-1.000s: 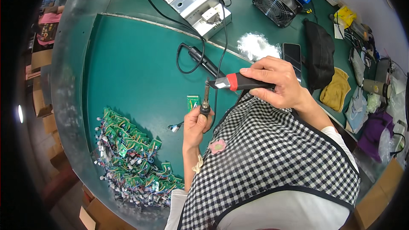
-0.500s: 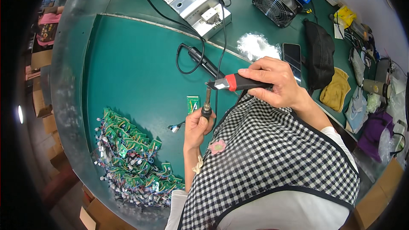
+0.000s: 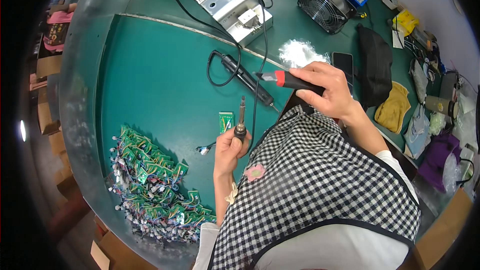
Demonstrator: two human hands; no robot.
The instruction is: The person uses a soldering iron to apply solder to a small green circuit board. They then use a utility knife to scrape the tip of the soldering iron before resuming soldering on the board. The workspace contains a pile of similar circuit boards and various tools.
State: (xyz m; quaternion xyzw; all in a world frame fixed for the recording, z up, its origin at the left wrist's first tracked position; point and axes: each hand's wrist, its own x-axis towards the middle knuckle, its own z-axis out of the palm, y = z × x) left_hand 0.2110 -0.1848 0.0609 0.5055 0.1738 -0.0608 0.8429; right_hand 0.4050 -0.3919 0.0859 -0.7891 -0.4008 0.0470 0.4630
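My left hand is closed round the grip of a soldering iron, which stands nearly upright with its dark tip at the top. In my right hand is a utility knife with a red and black handle, its blade pointing left. The blade is above and to the right of the iron's tip, apart from it. A small green circuit board with wires lies just beyond my left hand. Behind the iron, a black pen-shaped electric screwdriver rests on the green mat.
Many wired circuit boards are heaped at the left. A silver-white machine, a fan, clear plastic scraps and a phone occupy the far side. Black cables cross the mat; a black pouch lies at right.
The knife was touching the iron near its tip; my right hand has lifted it up and to the right, away from it. My left hand has barely moved.
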